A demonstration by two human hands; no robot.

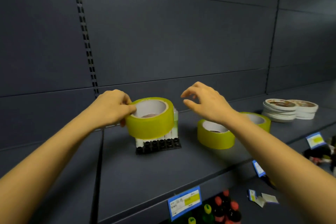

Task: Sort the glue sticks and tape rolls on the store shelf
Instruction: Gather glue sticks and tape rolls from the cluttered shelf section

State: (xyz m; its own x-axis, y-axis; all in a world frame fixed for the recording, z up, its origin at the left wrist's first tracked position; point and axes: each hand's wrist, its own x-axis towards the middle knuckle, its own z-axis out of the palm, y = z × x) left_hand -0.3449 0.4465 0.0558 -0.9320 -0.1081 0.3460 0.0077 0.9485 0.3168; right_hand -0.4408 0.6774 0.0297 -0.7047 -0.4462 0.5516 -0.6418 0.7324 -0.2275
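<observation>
The left hand (111, 107) pinches a yellow tape roll (150, 117) by its rim, thumb inside the core, holding it over the glue sticks (158, 143), probably to move it. The right hand (205, 103) hovers empty, fingers spread and curled, above two more rolls (215, 136) on the shelf (145, 172)

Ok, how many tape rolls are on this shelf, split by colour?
Yellow tape rolls: 3 (one held by the left hand at, others at and)
White tape stacks: 2 stacks, rolls uncountable
Total: 3 yellow rolls plus 2 stacks
</observation>
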